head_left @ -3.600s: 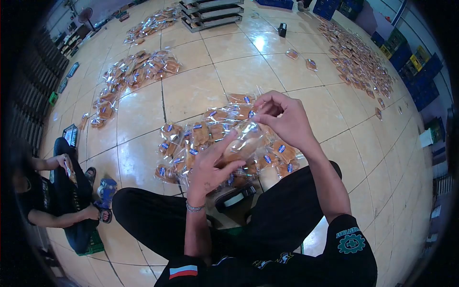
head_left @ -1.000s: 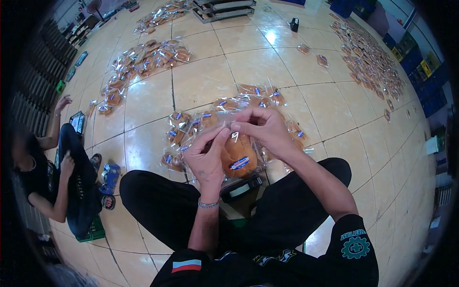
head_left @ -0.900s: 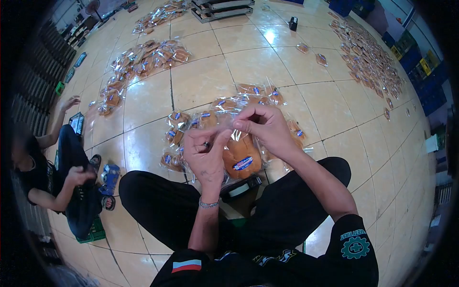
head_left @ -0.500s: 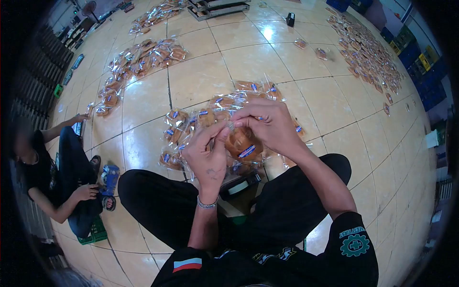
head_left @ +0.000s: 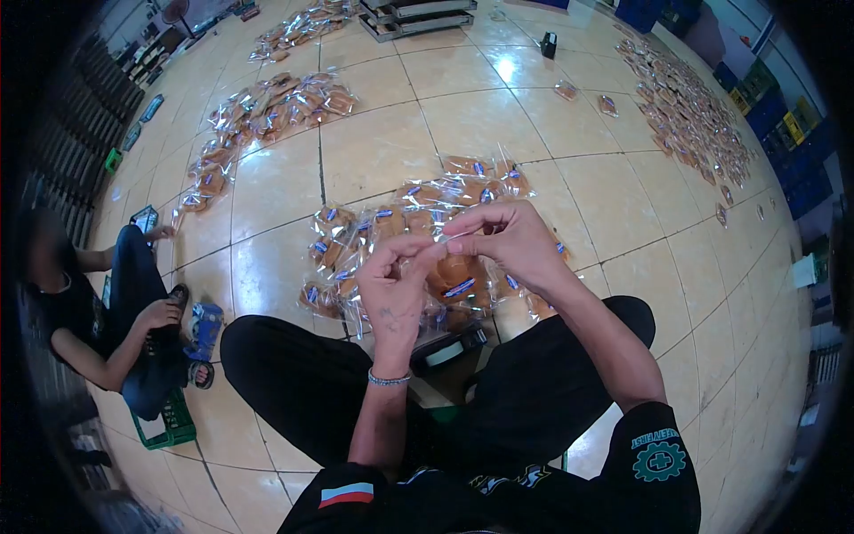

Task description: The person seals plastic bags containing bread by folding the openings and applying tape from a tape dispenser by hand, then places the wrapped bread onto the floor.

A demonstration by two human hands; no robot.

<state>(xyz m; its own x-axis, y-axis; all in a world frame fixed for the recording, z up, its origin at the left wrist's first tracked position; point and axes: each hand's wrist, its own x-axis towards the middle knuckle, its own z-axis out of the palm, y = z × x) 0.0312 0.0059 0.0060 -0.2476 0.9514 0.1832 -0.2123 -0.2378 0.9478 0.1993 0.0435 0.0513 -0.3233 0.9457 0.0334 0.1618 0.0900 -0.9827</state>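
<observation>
Between my knees, my left hand and my right hand meet with pinched fingers at the gathered top of a clear bag. In that bag hangs a brown bread roll with a blue and white label. Both hands grip the bag's twisted neck. Around and under it lie several other bagged breads on the tiled floor. A black tape dispenser with a pale roll stands just in front of me, below the bread.
At the left a co-worker sits on a green crate. Piles of bagged bread lie at the upper left, a larger spread at the right. Metal trays are stacked at the top; blue crates line the right.
The bagged bread has gone from lying flat under my fingers, its label larger in view, to hanging lower from its pinched neck. My fingers have drawn together there. The co-worker's hands have moved.
</observation>
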